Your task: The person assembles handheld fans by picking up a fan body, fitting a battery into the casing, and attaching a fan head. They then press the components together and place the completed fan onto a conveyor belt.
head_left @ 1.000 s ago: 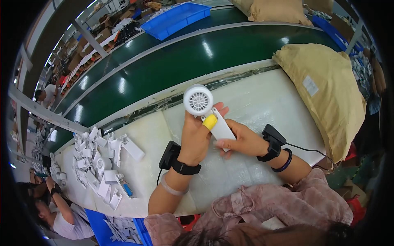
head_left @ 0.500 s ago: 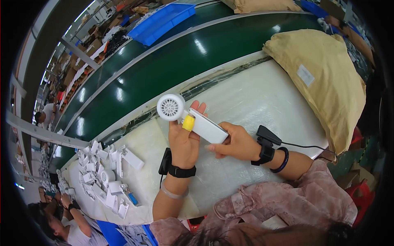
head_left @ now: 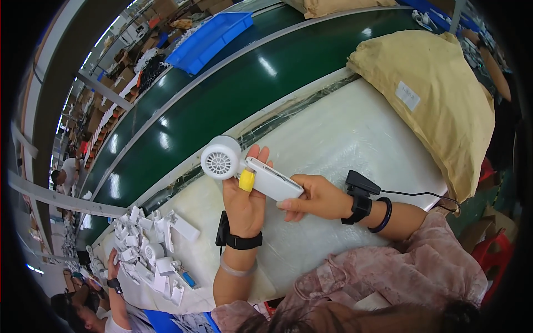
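Hair dryer (head_left: pixel 244 171), white, small, round grille facing up, held above the pale worktable (head_left: pixel 355 133). Left hand (head_left: pixel 244 200), yellow cot on thumb, closed around the neck below the head. Right hand (head_left: pixel 316 197) grips the handle end. Loose white plastic parts (head_left: pixel 150 250) lie well apart, left. Green conveyor belt (head_left: pixel 222 100) beyond; tan sack (head_left: pixel 438 94) at right.

White rectangular label (head_left: pixel 408 96) on tan sack (head_left: pixel 438 105).

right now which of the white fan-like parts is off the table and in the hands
The white hair-dryer-shaped unit with the round grille, held up by the left hand and right hand; the other white parts lie heaped on the table.
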The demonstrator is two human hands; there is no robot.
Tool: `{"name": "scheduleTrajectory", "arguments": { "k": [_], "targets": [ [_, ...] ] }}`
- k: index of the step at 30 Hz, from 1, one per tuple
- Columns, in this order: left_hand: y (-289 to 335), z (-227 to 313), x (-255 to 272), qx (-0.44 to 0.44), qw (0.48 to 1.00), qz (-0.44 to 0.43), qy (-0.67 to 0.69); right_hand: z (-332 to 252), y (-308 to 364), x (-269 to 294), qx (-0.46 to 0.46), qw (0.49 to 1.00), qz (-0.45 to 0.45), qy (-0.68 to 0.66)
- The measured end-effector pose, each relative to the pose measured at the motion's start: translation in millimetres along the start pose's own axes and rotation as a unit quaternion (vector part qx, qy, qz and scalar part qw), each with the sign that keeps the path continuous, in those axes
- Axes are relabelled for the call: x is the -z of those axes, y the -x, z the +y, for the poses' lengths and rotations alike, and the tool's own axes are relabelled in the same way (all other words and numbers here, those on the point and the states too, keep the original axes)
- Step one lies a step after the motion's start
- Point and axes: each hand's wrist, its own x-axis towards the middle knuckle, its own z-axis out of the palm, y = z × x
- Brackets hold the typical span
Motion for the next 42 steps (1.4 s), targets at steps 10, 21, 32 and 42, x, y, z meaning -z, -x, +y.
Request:
{"name": "scheduleTrajectory", "arguments": {
  "k": [10, 21, 32, 42],
  "targets": [
    [-2.4, -2.8, 10.5, 0.007, 0.999, -0.033, 0.007, -7.1, 3.4, 3.0, -0.024, 0.995, 0.029, 0.095],
    [-6.5, -1.5, 20.5, 0.053, 0.994, -0.051, 0.082, -8.1, 6.7, 5.1, 0.026, 0.993, -0.002, 0.113],
    [-7.9, -10.3, 19.4, 0.073, 0.991, -0.065, 0.087, -1.6, 8.9, 5.7, 0.091, 0.979, 0.052, 0.173],
    [-9.0, -3.7, 41.1, 0.069, 0.977, -0.197, 0.045, -4.0, 6.2, 8.8, 0.233, 0.920, 0.066, 0.309]
  ]
}}
